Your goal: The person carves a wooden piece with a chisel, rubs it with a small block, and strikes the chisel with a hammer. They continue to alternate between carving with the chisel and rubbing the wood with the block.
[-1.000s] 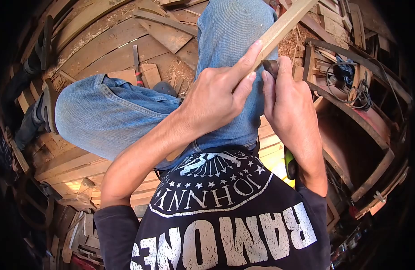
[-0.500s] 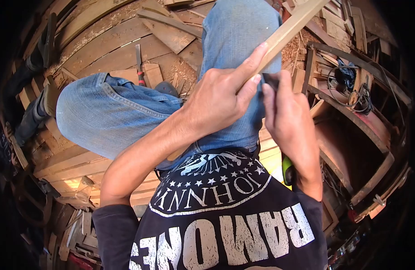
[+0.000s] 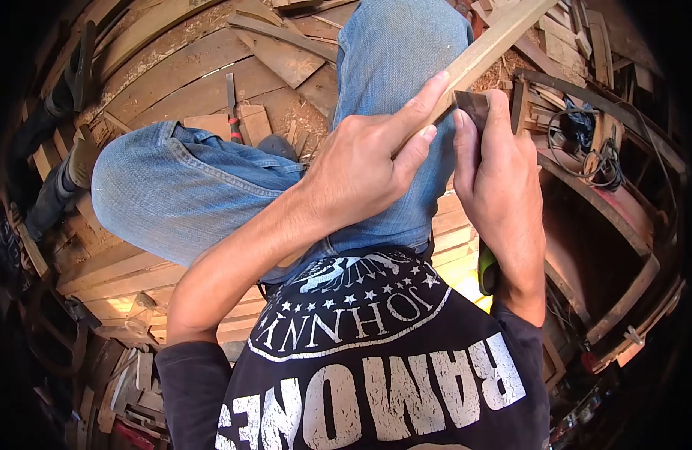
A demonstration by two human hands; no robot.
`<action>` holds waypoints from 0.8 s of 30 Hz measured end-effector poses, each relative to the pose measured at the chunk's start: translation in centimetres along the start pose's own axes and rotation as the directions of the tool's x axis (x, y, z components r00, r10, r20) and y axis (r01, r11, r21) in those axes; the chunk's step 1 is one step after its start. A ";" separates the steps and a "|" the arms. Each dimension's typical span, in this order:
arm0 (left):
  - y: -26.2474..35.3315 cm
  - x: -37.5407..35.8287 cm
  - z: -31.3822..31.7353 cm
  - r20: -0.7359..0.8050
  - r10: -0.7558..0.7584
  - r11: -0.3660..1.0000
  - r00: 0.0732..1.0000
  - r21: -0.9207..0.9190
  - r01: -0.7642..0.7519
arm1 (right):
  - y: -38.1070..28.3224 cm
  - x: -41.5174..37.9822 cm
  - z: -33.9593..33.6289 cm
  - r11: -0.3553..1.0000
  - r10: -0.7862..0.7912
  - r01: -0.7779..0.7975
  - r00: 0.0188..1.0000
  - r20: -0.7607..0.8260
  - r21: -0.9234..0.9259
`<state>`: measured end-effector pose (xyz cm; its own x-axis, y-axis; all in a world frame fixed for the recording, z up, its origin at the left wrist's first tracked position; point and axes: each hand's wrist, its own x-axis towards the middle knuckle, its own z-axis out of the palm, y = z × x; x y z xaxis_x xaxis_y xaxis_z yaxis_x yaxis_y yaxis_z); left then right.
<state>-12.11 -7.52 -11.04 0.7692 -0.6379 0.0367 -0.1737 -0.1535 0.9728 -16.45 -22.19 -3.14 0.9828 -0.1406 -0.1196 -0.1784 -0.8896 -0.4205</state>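
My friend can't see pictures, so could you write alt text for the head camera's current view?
A person's left hand grips a pale wooden strip over one leg of their jeans, while the right hand pinches a small dark block close beside it. A red-handled tool lies beyond on the wood-strewn floor.

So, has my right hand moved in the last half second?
Yes. Judged against the red-handled tool, your right hand has shifted up the picture and to the right, with the dark piece it holds.

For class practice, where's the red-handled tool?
In the head view's upper left, the tool lies on the floor between the left knee and right knee.
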 end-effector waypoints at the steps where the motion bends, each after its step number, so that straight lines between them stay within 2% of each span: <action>1: 0.1 0.0 0.0 0.000 0.000 1.000 1.000 0.001 0.000 | -0.1 0.0 0.0 1.000 0.000 0.000 1.000 -0.001 0.000; 4: 0.2 0.1 -0.2 0.015 -0.012 1.000 1.000 0.011 0.011 | -0.2 0.1 0.0 1.000 0.004 -0.004 1.000 -0.002 -0.013; 6: 0.2 0.1 -0.1 0.003 0.000 1.000 1.000 0.008 0.000 | -0.4 0.1 -0.1 0.997 0.079 -0.080 0.995 0.053 0.011; 10: 0.1 0.0 -0.1 0.013 -0.005 1.000 1.000 0.021 0.004 | -0.4 0.1 -0.1 0.997 0.060 -0.058 0.997 0.054 -0.044; 12: 0.0 0.0 0.0 -0.004 0.006 1.000 1.000 0.018 -0.006 | -0.1 0.2 0.0 1.000 0.014 -0.014 0.999 0.050 0.012; 16: 0.0 0.1 0.0 -0.030 0.031 1.000 0.999 0.005 -0.031 | -0.5 0.3 -0.3 0.999 0.024 -0.025 0.998 0.050 0.023; 18: 0.3 0.1 -0.5 0.034 -0.037 0.998 0.999 0.054 0.035 | -0.9 0.1 -0.4 0.991 0.091 -0.085 0.994 0.062 -0.099; 19: 0.2 0.2 -0.4 0.031 -0.041 0.998 0.999 0.055 0.039 | -0.9 0.2 -0.4 0.992 0.088 -0.082 0.994 0.066 -0.097; 24: -0.1 0.1 -0.2 0.007 -0.011 1.000 1.000 0.000 0.011 | -0.6 0.2 -0.1 0.993 0.110 -0.113 0.992 0.054 0.047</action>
<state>-11.91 -7.40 -11.08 0.7670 -0.6412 0.0248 -0.1657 -0.1606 0.9730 -16.17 -21.71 -2.82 0.9532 -0.2138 -0.2137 -0.2900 -0.8465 -0.4465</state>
